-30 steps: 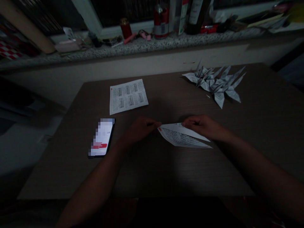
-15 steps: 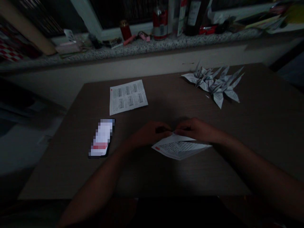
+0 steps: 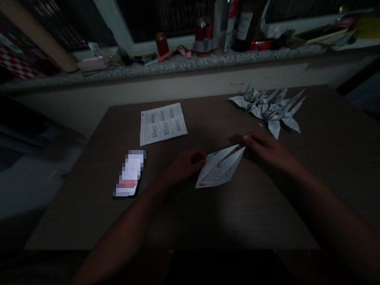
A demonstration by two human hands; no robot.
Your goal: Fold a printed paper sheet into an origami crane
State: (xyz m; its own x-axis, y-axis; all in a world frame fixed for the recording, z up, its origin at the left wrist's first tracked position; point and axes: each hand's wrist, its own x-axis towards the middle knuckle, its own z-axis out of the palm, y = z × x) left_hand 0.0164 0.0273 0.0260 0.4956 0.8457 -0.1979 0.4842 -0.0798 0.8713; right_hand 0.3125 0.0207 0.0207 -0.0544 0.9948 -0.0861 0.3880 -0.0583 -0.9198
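Note:
A partly folded sheet of printed paper (image 3: pixel 220 168) lies in a kite shape on the dark wooden table (image 3: pixel 190 221), its long point aimed up and right. My left hand (image 3: pixel 185 165) pinches its left edge with curled fingers. My right hand (image 3: pixel 264 148) pinches the upper right tip of the same paper. The room is dim.
A flat printed sheet (image 3: pixel 162 123) lies at the table's back left. A lit phone (image 3: pixel 130 173) rests left of my left hand. Several folded paper cranes (image 3: pixel 268 109) are piled at the back right. Cans, bottles and clutter line the stone ledge (image 3: pixel 190 63) behind.
The folded paper has been turned from lying flat and wide to pointing up and right. My right hand moved up and right to its tip; my left hand stayed at the left edge.

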